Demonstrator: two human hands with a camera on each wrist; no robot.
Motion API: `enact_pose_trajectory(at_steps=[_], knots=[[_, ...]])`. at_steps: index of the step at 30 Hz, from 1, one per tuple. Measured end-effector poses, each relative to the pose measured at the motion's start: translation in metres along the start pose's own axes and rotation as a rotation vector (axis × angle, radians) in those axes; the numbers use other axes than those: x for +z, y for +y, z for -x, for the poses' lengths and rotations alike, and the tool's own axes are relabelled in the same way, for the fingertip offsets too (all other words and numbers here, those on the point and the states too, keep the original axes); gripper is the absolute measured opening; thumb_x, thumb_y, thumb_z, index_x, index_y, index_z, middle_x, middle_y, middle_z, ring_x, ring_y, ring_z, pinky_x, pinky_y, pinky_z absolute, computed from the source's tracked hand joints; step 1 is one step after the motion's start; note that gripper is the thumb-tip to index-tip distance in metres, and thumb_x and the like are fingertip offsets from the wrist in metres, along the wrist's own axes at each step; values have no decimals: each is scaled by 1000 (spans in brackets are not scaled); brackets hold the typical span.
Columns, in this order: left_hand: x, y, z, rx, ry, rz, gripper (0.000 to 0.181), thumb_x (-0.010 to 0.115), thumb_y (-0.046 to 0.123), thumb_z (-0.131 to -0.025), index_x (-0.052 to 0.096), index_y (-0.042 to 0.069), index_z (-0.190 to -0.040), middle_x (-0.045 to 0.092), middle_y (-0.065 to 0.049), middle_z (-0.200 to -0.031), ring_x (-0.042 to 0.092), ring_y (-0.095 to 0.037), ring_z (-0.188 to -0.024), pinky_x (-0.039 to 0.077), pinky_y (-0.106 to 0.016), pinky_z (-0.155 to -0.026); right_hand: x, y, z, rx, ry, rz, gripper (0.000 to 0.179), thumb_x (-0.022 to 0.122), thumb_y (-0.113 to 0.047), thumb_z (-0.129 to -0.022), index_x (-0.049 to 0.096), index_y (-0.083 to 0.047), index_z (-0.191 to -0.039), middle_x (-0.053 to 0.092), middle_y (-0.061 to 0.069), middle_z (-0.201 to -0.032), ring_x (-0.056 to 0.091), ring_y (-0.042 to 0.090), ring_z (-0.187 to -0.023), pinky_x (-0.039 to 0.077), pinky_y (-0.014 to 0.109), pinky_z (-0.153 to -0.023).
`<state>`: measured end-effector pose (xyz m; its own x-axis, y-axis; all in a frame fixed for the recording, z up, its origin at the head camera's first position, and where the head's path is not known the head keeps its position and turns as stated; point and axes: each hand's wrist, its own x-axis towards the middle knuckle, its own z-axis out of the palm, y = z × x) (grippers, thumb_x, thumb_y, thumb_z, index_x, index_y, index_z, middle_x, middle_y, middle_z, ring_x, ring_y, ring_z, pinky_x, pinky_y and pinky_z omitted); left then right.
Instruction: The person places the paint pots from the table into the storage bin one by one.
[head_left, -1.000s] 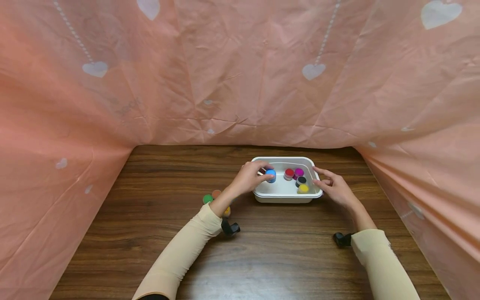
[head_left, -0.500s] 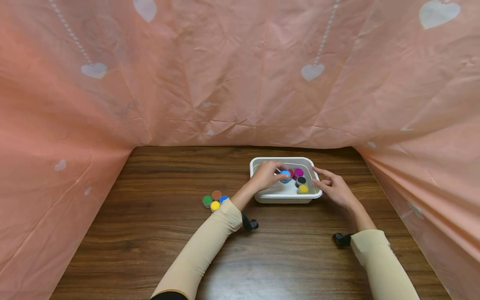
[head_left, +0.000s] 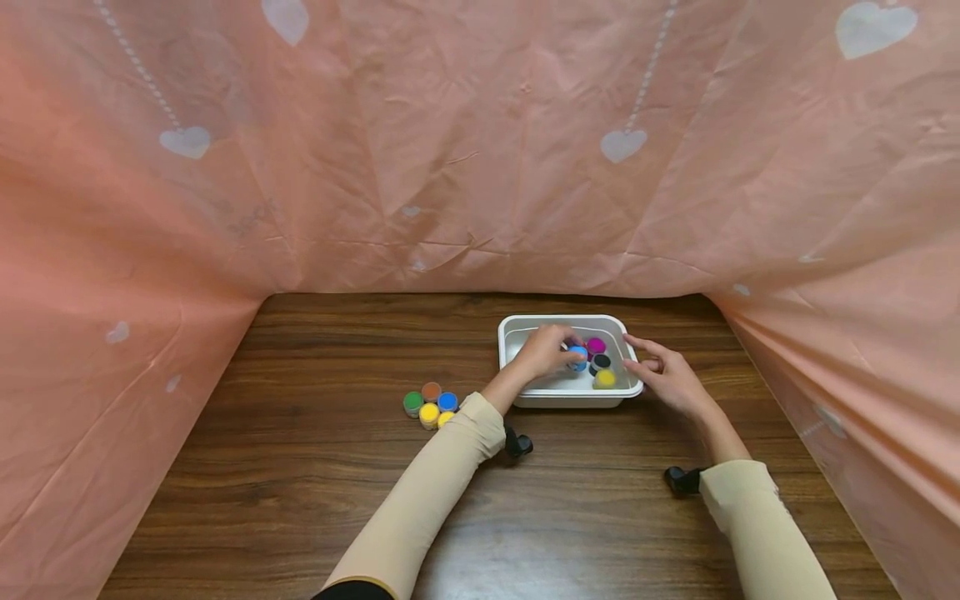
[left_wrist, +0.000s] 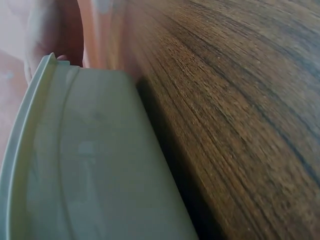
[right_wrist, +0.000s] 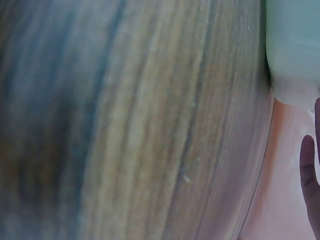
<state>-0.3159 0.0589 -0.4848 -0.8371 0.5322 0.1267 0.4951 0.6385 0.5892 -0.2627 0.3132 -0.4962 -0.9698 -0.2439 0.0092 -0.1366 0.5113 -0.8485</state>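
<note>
Inside the white tray [head_left: 543,393], my left hand [head_left: 546,352] pinches a small jar with a light blue top [head_left: 577,358] between thumb and fingers. Around it stand jars with magenta [head_left: 596,346], black [head_left: 599,364] and yellow [head_left: 604,380] tops; a red one is mostly hidden behind my fingers. My right hand [head_left: 669,379] rests on the tray's right end, its index finger and thumb stretched over the rim. The left wrist view shows the tray's outer wall [left_wrist: 105,150] and part of a hand at its far corner. Straight fingers [right_wrist: 308,162] appear at the right wrist view's edge.
Left of the tray, several jars with green [head_left: 413,404], brown [head_left: 431,392], blue [head_left: 447,402] and yellow [head_left: 429,415] tops stand together on the brown wooden table [head_left: 337,350]. My left sleeve partly covers one yellow jar. A pink curtain [head_left: 450,167] encloses the back and sides.
My left hand has moved right inside the tray with the light blue jar, stopping by the others and covering the red one. The right hand has stayed at the rim.
</note>
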Motion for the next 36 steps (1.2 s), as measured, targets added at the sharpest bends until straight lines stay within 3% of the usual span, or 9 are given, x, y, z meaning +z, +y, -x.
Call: enact_pose_trajectory(at_steps=[7,15,25,29,36], knots=[[5,2,-3,-18,-23,5,24,76,24,-95,77,10,-115,77,-2,-107,69,-14,-101,50,-18,-88,-1,1,0,9,-1,22,59,63,-25,-105,43,-6,-157,76,28,-98,64,3,-74,54,24,-63],[10,1,-4,-21,-49,11,26,79,23,-94,77,10,-116,77,-3,-108,69,-14,-103,50,-19,-90,-1,2,0,21,-10,1,59,62,-25,-106,41,-5,-158,75,27,-98,65,4,-75,59,29,-66],[11,-1,-3,-3,-50,-18,26,78,22,-94,75,9,-117,75,-3,-111,69,-17,-106,50,-22,-92,-2,2,-1,10,-2,26,59,62,-26,-106,42,-6,-158,75,28,-98,64,3,-74,54,23,-64],[11,-2,-3,14,-62,-51,27,77,22,-95,74,9,-119,74,-4,-113,67,-17,-106,51,-23,-92,-2,3,-1,6,-1,26,59,62,-26,-106,42,-6,-157,75,28,-97,64,3,-73,53,23,-63],[16,-4,-5,97,-55,-178,27,75,23,-97,74,8,-119,71,-5,-119,65,-16,-108,50,-24,-98,-1,4,-2,-1,0,24,58,63,-25,-105,43,-6,-157,75,29,-99,64,3,-73,53,23,-62]])
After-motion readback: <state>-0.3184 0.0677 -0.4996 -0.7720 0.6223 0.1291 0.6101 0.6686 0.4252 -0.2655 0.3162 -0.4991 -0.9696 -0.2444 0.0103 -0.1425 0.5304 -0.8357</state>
